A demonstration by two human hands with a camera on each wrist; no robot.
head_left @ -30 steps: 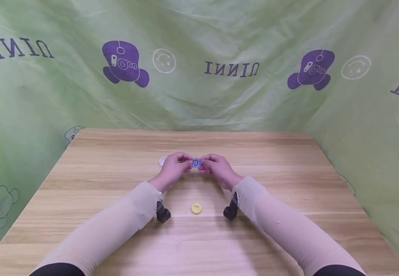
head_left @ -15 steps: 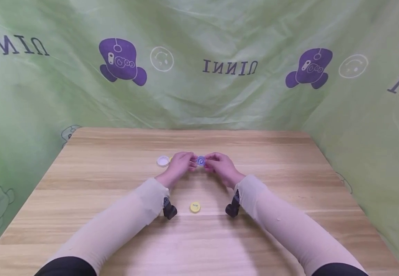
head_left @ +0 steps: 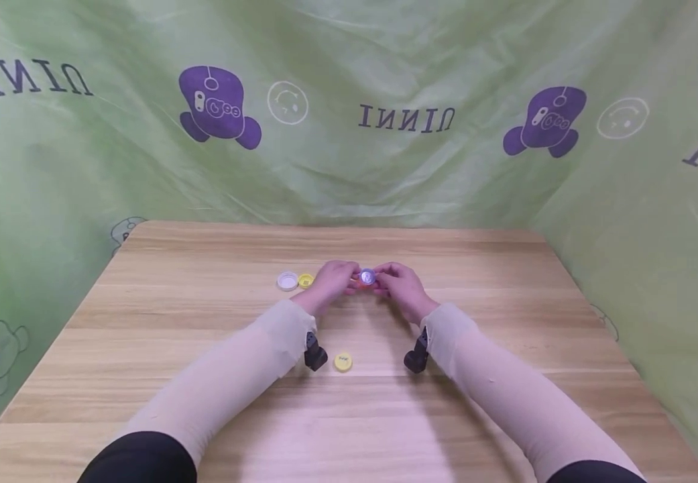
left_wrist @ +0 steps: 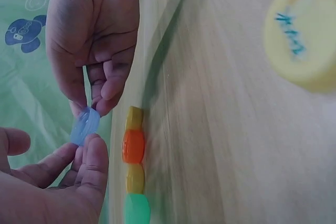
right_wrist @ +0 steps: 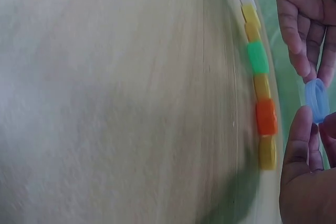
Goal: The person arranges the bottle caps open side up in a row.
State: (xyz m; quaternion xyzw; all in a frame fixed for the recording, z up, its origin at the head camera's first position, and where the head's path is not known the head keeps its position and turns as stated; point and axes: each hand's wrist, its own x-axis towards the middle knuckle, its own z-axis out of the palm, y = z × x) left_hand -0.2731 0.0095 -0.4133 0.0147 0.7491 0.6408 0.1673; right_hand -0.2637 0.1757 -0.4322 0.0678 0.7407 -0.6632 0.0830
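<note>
A translucent blue bottle cap [head_left: 367, 276] is held above the far part of the table, between both hands. My left hand [head_left: 332, 280] pinches its left edge with the fingertips; my right hand [head_left: 404, 287] pinches the opposite edge. In the right wrist view the hollow side of the blue cap [right_wrist: 316, 100] shows. Beneath the hands runs a row of caps lying on the wood, including an orange cap [left_wrist: 133, 146], a green cap [left_wrist: 137, 209] and yellow ones. From the head, my left hand hides most of that row.
A white cap [head_left: 287, 281] and a yellow cap [head_left: 305, 281] form the row's left end. Nearer to me, between the forearms, lies a single yellow cap [head_left: 343, 362] with blue-green writing. A green printed cloth [head_left: 349, 181] hangs behind the wooden table [head_left: 505, 268].
Both hands have shifted right with the blue cap, the left hand farther. The dark swirl on the cap no longer shows; a pale face does. The row's white and yellow caps are uncovered.
</note>
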